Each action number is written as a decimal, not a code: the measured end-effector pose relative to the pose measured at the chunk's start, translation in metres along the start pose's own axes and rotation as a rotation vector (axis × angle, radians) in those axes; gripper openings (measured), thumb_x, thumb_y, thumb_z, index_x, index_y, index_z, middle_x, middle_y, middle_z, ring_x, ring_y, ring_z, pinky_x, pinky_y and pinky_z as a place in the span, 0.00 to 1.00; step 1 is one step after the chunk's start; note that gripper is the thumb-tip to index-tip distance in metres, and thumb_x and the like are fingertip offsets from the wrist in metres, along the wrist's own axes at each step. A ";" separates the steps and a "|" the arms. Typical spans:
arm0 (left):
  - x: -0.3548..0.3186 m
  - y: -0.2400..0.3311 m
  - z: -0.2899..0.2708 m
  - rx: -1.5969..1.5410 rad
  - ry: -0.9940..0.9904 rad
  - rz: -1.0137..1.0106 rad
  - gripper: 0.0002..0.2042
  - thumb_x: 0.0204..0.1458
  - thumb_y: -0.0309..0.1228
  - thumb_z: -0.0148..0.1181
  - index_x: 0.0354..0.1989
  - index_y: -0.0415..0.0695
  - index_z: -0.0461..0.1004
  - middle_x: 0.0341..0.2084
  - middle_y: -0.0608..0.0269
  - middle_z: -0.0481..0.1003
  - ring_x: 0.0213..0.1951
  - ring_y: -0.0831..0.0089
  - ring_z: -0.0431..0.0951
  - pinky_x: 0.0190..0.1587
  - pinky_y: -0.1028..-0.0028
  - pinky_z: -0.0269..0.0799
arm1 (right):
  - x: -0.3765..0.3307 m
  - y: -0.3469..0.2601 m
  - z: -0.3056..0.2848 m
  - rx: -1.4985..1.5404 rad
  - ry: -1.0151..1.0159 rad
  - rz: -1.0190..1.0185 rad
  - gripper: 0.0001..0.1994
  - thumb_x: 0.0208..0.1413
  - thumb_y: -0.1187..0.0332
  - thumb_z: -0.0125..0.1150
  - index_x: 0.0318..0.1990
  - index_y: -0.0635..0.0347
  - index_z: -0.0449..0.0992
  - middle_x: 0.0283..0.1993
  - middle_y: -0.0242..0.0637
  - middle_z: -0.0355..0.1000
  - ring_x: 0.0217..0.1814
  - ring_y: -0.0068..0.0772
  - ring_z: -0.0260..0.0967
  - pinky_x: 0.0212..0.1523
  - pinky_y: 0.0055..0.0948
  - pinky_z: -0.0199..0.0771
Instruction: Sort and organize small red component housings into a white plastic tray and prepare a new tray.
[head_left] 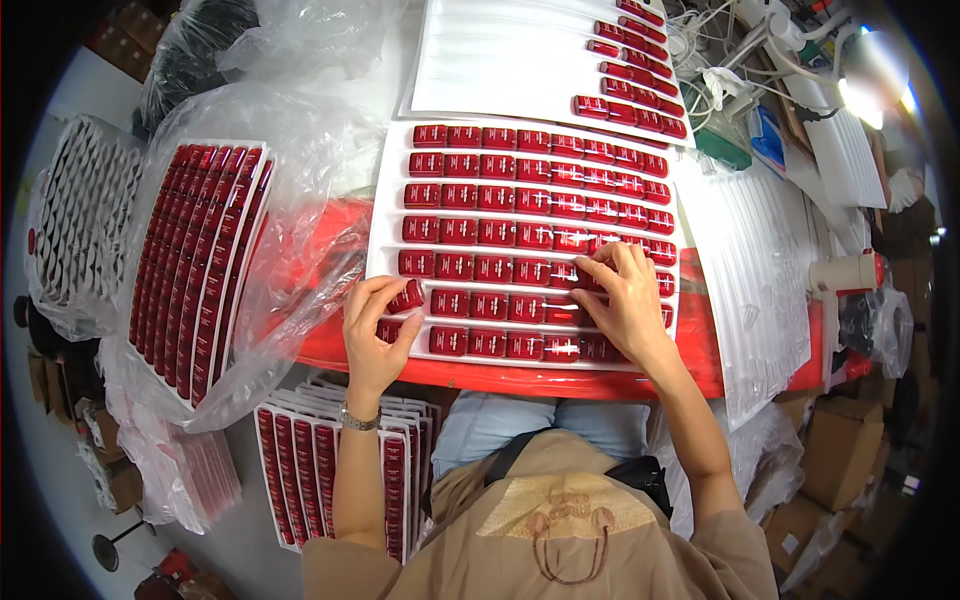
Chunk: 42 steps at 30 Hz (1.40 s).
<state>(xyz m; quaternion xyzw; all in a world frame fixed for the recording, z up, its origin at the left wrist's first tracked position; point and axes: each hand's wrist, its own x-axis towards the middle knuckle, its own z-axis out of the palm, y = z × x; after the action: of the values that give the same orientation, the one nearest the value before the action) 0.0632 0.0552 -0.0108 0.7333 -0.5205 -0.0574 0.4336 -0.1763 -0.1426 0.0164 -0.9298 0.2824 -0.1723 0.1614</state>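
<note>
A white tray (392,215) lies flat on the red bench (330,345), its near edge just short of the bench's front edge and the person's lap. Rows of small glossy red blocks (497,198) fill it almost wall to wall, so little bare white shows apart from the thin strips between rows and the rim. A second white tray (500,70) sits behind it, touching or nearly so, mostly bare, with red blocks only along its right side. To the left, a stack of filled trays in a clear plastic bag (290,170) crowds the bench's left end, just beside the front tray. To the right, a pile of clear empty trays (750,290) presses against the tray's right edge. More filled trays (300,470) stand low on the left, below the bench's edge.

The left hand (375,335) reaches in from the lower edge, wrist straight with a watch on it, palm down at the tray's near left corner. Its grip is closed on one red block (408,296), pinched between thumb and fingers and tilted out of line with its row. The right hand (625,295) lies palm down over the right part of the lower rows, fingers spread and curled, tips pressing on blocks there; it clamps nothing.
</note>
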 end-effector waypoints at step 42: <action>-0.003 -0.001 0.006 -0.012 0.066 -0.087 0.13 0.42 0.24 0.66 0.38 0.39 0.75 0.37 0.61 0.73 0.40 0.65 0.73 0.44 0.70 0.67 | -0.002 0.010 0.004 0.130 0.066 -0.108 0.17 0.34 0.73 0.71 0.35 0.59 0.72 0.39 0.34 0.68 0.45 0.36 0.63 0.49 0.37 0.59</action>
<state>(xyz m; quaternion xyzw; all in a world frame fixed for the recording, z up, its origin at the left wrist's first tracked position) 0.0590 0.0544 -0.0162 0.7541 -0.4733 -0.0552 0.4519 -0.1813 -0.1483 0.0084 -0.9250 0.2255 -0.2291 0.2025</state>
